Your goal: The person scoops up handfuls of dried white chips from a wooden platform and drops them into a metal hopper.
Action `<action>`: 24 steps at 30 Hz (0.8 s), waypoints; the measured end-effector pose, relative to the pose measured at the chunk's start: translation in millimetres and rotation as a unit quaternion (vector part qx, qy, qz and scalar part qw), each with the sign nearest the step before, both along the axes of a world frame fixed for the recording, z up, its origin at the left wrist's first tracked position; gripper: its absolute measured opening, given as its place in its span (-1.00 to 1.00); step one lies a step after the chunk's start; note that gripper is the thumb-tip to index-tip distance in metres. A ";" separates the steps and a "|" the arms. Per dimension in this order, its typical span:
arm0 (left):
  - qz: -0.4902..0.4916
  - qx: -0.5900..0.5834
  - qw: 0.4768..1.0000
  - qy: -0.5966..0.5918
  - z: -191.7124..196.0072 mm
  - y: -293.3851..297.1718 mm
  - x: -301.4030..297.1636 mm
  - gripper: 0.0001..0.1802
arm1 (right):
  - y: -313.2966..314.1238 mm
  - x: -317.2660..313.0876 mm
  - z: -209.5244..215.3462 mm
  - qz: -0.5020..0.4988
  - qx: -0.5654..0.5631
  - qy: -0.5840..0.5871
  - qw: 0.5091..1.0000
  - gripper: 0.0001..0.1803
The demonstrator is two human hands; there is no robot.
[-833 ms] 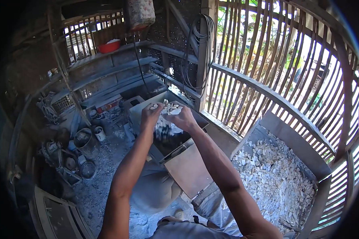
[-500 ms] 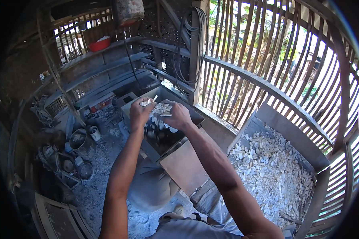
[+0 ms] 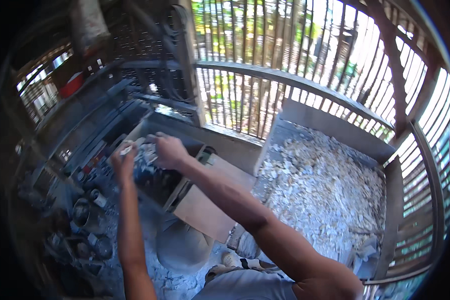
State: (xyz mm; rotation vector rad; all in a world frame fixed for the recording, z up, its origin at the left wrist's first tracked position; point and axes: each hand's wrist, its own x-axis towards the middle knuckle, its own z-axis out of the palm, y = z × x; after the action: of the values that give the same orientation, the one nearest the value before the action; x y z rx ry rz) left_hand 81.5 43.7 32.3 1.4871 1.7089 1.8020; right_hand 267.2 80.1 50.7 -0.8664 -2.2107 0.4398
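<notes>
My left hand [image 3: 123, 157] is over the left side of an open-topped box [image 3: 195, 150], its fingers curled around pale flat chips [image 3: 127, 149]. Facing it across the opening, my right hand [image 3: 169, 151] has its fingers pointing left. More pale chips [image 3: 147, 153] show between the two hands. Motion blur hides whether my right fingers grip any of them. The inside of the box is dark below my hands.
A flat brown board [image 3: 210, 202] lies at the box's near right. Beyond it, a wooden bin holds a broad heap of pale chips [image 3: 330, 185]. Buckets [image 3: 82, 212] stand at left, and a red basin [image 3: 71, 85] sits on a ledge. A slatted wall [image 3: 285, 50] runs behind.
The whole view has swung to the right, so the box and both hands appear farther left. My hands remain above the box, and the picture is more blurred.
</notes>
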 end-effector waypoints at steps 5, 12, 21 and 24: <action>-0.029 -0.057 0.998 0.002 -9.8 5.1 -35.1 -0.76 | -4.7 -8.8 6.9 0.009 -0.023 -0.017 1.000 -0.50; -0.002 -0.069 0.997 0.033 4.5 1.0 -19.7 -0.72 | -13.8 -4.4 12.7 -0.031 -0.024 -0.025 0.999 -0.57; 0.057 -0.170 0.983 0.040 15.6 -4.0 -13.6 -0.41 | -8.0 -16.0 -4.7 -0.021 0.045 0.012 0.999 -0.55; 0.067 -0.101 0.990 0.065 8.2 -3.9 -19.3 -0.38 | -7.2 -23.2 -7.2 -0.004 0.010 0.002 1.000 -0.52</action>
State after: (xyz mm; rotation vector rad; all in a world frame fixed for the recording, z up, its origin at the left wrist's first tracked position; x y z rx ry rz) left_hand 62.2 39.8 40.6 1.4646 2.0324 1.5667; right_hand 244.0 72.8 43.5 -0.8616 -2.2042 0.4140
